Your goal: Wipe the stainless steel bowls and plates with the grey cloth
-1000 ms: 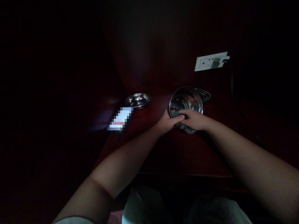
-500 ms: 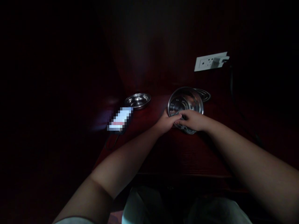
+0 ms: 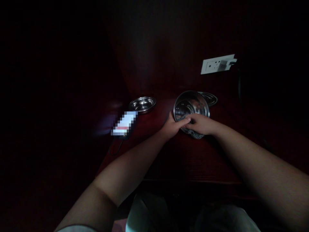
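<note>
A shiny steel bowl (image 3: 191, 104) is tipped toward me on a dark red wooden table (image 3: 193, 161). My left hand (image 3: 172, 126) grips the bowl's near left rim, fingers closed on it. My right hand (image 3: 201, 124) is closed on a dark patterned cloth (image 3: 196, 135) and presses it against the bowl's near rim. Part of the cloth hangs out below my right hand. The two hands touch at the rim.
A smaller steel dish (image 3: 142, 104) sits to the left. A lit phone (image 3: 124, 123) with a cable lies in front of that dish. Another steel plate (image 3: 209, 98) shows behind the bowl. A white wall socket (image 3: 217, 63) with a plug is on the back panel. The surroundings are very dark.
The bowl has tipped and turned slightly in my hands. My right hand with the cloth has shifted a little along the rim. The arms have barely moved.
</note>
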### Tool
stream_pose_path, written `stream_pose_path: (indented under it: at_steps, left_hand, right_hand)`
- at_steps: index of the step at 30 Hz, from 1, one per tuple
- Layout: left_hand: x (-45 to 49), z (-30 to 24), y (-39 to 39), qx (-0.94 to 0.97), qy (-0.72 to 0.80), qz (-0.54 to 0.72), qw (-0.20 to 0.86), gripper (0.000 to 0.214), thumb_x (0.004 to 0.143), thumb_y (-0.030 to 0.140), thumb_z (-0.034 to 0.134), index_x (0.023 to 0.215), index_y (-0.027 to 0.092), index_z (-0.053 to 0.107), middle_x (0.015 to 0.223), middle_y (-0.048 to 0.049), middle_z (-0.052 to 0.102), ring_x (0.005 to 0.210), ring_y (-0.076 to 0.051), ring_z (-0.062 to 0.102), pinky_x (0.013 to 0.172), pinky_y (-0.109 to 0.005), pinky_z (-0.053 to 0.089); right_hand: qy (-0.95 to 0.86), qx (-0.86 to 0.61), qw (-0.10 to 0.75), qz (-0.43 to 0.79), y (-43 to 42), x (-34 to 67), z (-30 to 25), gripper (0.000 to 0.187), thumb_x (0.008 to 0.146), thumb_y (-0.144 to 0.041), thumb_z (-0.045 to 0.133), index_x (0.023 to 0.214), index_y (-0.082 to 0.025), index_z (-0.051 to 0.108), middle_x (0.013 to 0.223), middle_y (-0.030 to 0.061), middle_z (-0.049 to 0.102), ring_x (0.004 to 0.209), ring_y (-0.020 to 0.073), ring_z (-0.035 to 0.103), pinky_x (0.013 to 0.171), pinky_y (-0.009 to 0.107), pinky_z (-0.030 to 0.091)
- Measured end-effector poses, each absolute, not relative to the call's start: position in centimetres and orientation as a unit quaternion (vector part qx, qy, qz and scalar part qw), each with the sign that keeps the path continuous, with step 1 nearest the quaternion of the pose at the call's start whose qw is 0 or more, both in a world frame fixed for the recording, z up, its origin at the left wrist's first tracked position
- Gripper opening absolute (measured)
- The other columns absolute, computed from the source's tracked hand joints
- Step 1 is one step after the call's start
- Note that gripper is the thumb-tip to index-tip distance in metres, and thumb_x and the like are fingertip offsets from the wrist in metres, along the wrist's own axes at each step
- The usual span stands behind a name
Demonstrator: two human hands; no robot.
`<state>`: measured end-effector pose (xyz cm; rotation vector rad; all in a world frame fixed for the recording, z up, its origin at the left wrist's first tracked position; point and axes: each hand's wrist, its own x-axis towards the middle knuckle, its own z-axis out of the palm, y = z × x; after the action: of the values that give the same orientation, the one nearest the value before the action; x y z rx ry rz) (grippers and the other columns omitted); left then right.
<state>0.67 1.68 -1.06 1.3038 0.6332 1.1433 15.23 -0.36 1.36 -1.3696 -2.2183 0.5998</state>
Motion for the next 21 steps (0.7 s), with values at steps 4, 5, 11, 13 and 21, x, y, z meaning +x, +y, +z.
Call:
stream_pose_path:
  at_steps: [4,5,11,13,21]
  left_hand:
    - [0.6,-1.03,1.58,0.564,0.275,0.495,0.601,0.069,0.057,0.025,0.073,0.117,0.016,0.039,0.106,-0.0112,0.055,0.105,-0.024,0.051,0.094,-0.045,0.036]
    - [0.59,-1.06,1.6,0.566,0.272,0.493,0.602,0.068,0.057,0.025,0.073,0.116,0.016,0.04,0.106,-0.0109,0.055,0.103,-0.023,0.051,0.094,-0.044,0.037]
    - [0.63,-1.44,1.93,0.578,0.264,0.492,0.595,0.067,0.058,0.022,0.072,0.116,0.018,0.039,0.106,-0.0095,0.056,0.102,-0.022,0.052,0.092,-0.043,0.038]
    - [0.66,-1.5,1.96,0.578,0.263,0.49,0.597,0.062,0.061,0.021,0.07,0.115,0.017,0.04,0.106,-0.0097,0.056,0.102,-0.022,0.052,0.092,-0.043,0.038]
    - [0.73,-1.36,1.93,0.587,0.259,0.495,0.586,0.054,0.065,0.02,0.065,0.114,0.018,0.043,0.106,-0.0084,0.057,0.1,-0.02,0.053,0.091,-0.04,0.039]
  right_hand:
    - [-0.805,-0.499,0.235,0.218,-0.3,15.26,1.31,0.021,0.076,-0.036,0.052,0.082,-0.018,0.062,0.079,0.0046,0.065,0.074,0.0174,0.059,0.068,0.031,0.045]
    - [-0.804,-0.499,0.235,0.221,-0.26,15.28,1.3,0.021,0.076,-0.036,0.052,0.082,-0.018,0.062,0.08,0.0047,0.065,0.074,0.0175,0.059,0.069,0.031,0.046]
    - [-0.809,-0.493,0.229,0.224,-0.16,15.37,1.3,0.02,0.077,-0.035,0.052,0.084,-0.019,0.061,0.084,0.0045,0.066,0.08,0.0182,0.06,0.073,0.031,0.046]
    - [-0.811,-0.494,0.228,0.215,-0.2,15.34,1.33,0.021,0.077,-0.035,0.052,0.086,-0.019,0.061,0.087,0.0046,0.066,0.082,0.0187,0.06,0.075,0.032,0.045]
    - [-0.814,-0.508,0.211,0.188,0.01,15.45,1.17,0.023,0.077,-0.036,0.054,0.09,-0.02,0.062,0.089,0.0048,0.067,0.084,0.0199,0.06,0.075,0.033,0.045]
